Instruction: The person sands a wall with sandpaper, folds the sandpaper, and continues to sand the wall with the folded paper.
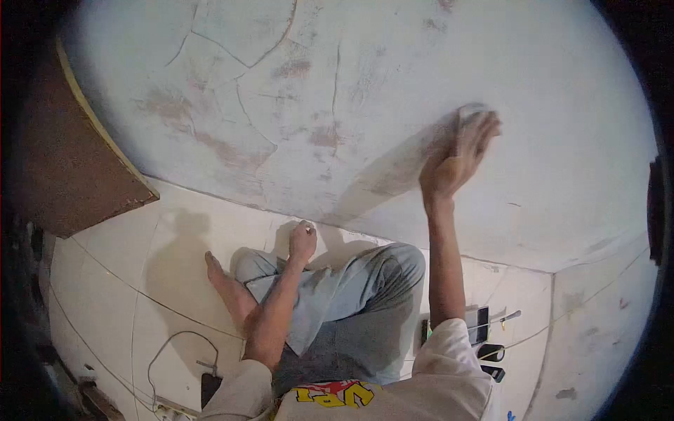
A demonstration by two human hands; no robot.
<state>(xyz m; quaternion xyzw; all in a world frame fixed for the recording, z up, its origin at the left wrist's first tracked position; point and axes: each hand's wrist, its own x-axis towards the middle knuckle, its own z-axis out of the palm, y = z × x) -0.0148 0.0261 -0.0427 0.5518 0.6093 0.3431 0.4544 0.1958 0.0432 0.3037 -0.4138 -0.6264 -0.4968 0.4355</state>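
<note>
My right hand [460, 154] is raised against the pale wall [393, 91], its fingers smeared by motion. A greyish flat edge shows past the fingertips, so the hand seems to press a thin piece to the surface; I cannot make out what it is. Cracks and reddish-brown worn patches mark the wall to the left of this hand. Lower down, my left hand [303, 242] is closed near the foot of the wall, above my bent leg. A small pale spot shows at its fingers, too small to name.
A brown board [91, 154] with a yellowish edge stands at the left. On the tiled floor [175, 266] lie a black cable [168, 340] at the lower left and several small dark items, including a black round object [491, 352], beside my right arm. Another wall [597, 316] meets at the right.
</note>
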